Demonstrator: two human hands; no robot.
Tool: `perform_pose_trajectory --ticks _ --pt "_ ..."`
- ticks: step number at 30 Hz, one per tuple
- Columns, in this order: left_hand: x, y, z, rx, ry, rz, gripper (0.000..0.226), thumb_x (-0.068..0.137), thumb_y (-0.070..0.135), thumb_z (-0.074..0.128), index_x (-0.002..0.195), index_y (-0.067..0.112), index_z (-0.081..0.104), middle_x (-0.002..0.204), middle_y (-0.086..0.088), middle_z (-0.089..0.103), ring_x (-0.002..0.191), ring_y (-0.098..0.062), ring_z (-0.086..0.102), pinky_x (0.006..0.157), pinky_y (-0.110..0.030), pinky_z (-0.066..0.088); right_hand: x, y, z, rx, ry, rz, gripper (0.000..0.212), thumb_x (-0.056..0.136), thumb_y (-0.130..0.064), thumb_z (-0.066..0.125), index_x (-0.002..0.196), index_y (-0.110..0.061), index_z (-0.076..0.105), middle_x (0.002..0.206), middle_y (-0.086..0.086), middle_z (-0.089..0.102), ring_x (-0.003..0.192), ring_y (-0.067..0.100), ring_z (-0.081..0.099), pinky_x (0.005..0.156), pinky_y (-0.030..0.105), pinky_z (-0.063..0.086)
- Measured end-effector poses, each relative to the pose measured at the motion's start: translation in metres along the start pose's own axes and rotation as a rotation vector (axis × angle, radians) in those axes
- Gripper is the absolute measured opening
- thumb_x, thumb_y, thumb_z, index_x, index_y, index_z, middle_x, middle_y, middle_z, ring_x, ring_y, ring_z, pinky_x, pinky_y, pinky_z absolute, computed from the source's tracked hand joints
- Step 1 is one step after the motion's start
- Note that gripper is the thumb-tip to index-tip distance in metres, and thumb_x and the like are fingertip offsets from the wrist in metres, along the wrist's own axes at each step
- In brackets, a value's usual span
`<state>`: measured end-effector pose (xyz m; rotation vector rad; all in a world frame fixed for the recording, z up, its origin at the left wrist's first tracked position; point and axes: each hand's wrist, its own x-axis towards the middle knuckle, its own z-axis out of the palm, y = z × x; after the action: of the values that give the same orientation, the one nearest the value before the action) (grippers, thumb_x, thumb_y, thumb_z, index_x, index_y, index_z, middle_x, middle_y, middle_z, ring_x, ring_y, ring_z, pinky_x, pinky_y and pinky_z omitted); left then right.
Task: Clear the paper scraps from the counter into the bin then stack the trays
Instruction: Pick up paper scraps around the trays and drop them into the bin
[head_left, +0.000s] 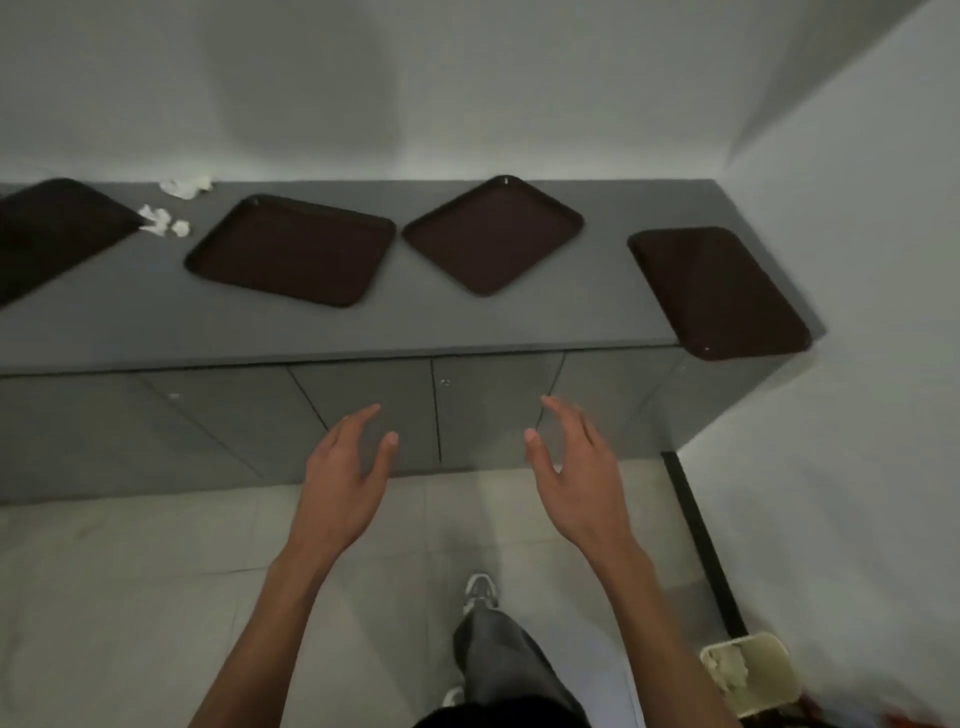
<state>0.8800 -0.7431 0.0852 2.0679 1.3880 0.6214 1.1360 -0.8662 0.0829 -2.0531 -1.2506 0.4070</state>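
Several dark brown trays lie apart on the grey counter (156, 332): one cut off at the far left (47, 234), a second (293, 249), a third turned diamond-wise (493, 234), and one upside down overhanging the right front corner (719, 293). White paper scraps lie near the back left, one clump by the wall (185, 186), another beside the left tray (163, 221). My left hand (345, 478) and my right hand (576, 473) hover empty in front of the cabinet doors, below the counter edge, fingers relaxed and spread. A pale bin (750, 673) holding crumpled paper stands on the floor at lower right.
White walls close the counter at the back and on the right. Grey cabinet doors (374, 405) run below the counter. My leg and a shoe (480, 592) are on the tiled floor between me and the cabinet. A dark skirting strip (698, 540) runs along the right wall.
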Motion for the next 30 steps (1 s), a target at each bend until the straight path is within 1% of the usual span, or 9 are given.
perform_pose_trajectory --ticks 5,10,13,18,21,23,26,28,30 --pt "0.044 -0.063 -0.052 0.016 0.099 -0.090 0.045 0.104 0.041 0.054 0.142 0.018 0.056 0.141 -0.002 0.062 0.131 -0.021 0.055 0.107 -0.025 0.036 0.067 -0.062 0.072 0.046 -0.097 -0.110 0.050 0.107 -0.055 0.047 0.151 -0.034 0.046 0.155 -0.007 0.052 0.148 0.017 0.043 0.121 0.045 0.039" --pt "0.111 -0.128 -0.097 0.028 0.175 -0.155 0.039 0.105 0.036 0.055 0.138 0.017 0.059 0.137 -0.003 0.063 0.128 -0.021 0.056 0.104 -0.022 0.034 0.141 -0.116 0.157 0.080 -0.153 -0.215 0.046 0.107 -0.049 0.052 0.148 -0.029 0.050 0.150 -0.009 0.055 0.142 0.010 0.048 0.119 0.036 0.040" --pt "0.155 -0.170 -0.124 0.035 0.170 -0.185 0.035 0.105 0.033 0.055 0.133 0.013 0.062 0.131 -0.006 0.067 0.124 -0.024 0.060 0.103 -0.026 0.038 0.186 -0.152 0.207 0.083 -0.207 -0.226 0.045 0.106 -0.048 0.054 0.146 -0.028 0.053 0.149 -0.007 0.057 0.140 0.011 0.051 0.119 0.034 0.041" --pt "0.222 -0.232 -0.164 0.047 0.206 -0.236 0.032 0.101 0.023 0.064 0.131 0.014 0.063 0.130 -0.002 0.068 0.122 -0.019 0.062 0.106 -0.027 0.041 0.255 -0.215 0.280 0.093 -0.288 -0.279 0.042 0.105 -0.045 0.056 0.144 -0.026 0.055 0.147 -0.004 0.059 0.136 0.015 0.055 0.116 0.034 0.045" --pt "0.252 -0.267 -0.184 0.044 0.221 -0.281 0.030 0.100 0.025 0.063 0.129 0.017 0.065 0.128 0.001 0.069 0.118 -0.017 0.064 0.105 -0.032 0.048 0.285 -0.250 0.320 0.052 -0.337 -0.312 0.041 0.105 -0.040 0.057 0.144 -0.026 0.055 0.146 -0.004 0.059 0.134 0.016 0.057 0.115 0.032 0.045" --pt "0.274 -0.291 -0.197 0.043 0.221 -0.299 0.029 0.100 0.026 0.063 0.129 0.020 0.065 0.126 0.003 0.069 0.116 -0.016 0.065 0.102 -0.032 0.049 0.307 -0.272 0.349 0.029 -0.379 -0.327 0.040 0.104 -0.035 0.059 0.143 -0.024 0.056 0.142 -0.002 0.061 0.130 0.018 0.060 0.113 0.031 0.046" --pt "0.310 -0.332 -0.213 0.057 0.195 -0.319 0.029 0.100 0.022 0.063 0.128 0.018 0.066 0.127 0.002 0.070 0.117 -0.018 0.065 0.103 -0.025 0.044 0.337 -0.304 0.394 -0.010 -0.417 -0.328 0.038 0.103 -0.026 0.063 0.140 -0.024 0.057 0.136 0.000 0.064 0.122 0.019 0.063 0.108 0.029 0.047" --pt "0.339 -0.360 -0.226 0.066 0.154 -0.318 0.030 0.100 0.019 0.063 0.129 0.016 0.066 0.129 0.000 0.069 0.120 -0.019 0.064 0.104 -0.021 0.040 0.360 -0.325 0.427 -0.031 -0.420 -0.335 0.038 0.101 -0.022 0.065 0.139 -0.022 0.059 0.132 0.001 0.065 0.118 0.020 0.065 0.105 0.031 0.048" --pt "0.372 -0.390 -0.240 0.074 0.100 -0.310 0.032 0.098 0.016 0.064 0.130 0.015 0.067 0.130 -0.002 0.069 0.121 -0.021 0.065 0.105 -0.022 0.040 0.389 -0.351 0.462 -0.061 -0.415 -0.327 0.038 0.102 -0.020 0.065 0.139 -0.021 0.060 0.130 0.004 0.066 0.116 0.022 0.066 0.104 0.033 0.051"
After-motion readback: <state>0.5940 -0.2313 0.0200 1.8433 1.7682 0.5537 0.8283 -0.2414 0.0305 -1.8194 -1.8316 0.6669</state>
